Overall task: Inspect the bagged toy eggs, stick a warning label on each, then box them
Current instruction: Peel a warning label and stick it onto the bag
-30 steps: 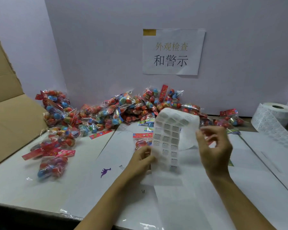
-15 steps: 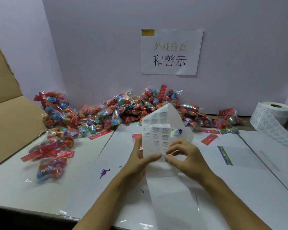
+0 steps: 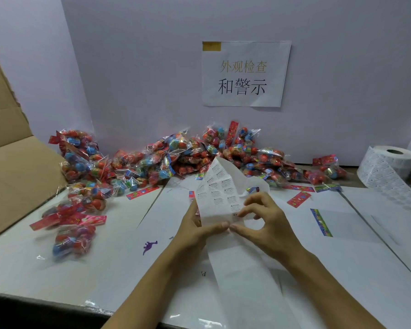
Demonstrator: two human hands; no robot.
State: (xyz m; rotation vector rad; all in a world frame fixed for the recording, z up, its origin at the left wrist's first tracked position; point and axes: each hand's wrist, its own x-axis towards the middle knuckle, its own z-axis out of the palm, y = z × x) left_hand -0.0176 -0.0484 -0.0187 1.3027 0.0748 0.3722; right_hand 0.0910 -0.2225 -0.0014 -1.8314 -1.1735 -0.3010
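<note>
Peeling warning label off label strip (image 3: 220,198), judged step in hand. Left hand (image 3: 195,227) grip pinches strip's lower edge; right hand (image 3: 268,224) grip pinches label corner at same spot. Advice: bend backing sharply, lift corner slowly, avoid creasing. Bagged toy eggs (image 3: 176,157) heaped at bench (image 3: 354,257) rear, untouched; cardboard box (image 3: 12,167) far left.

Pale lilac wall (image 3: 140,67) behind, paper sign (image 3: 244,73) with Chinese characters taped up, white-covered table (image 3: 119,245) in soft, even light
</note>
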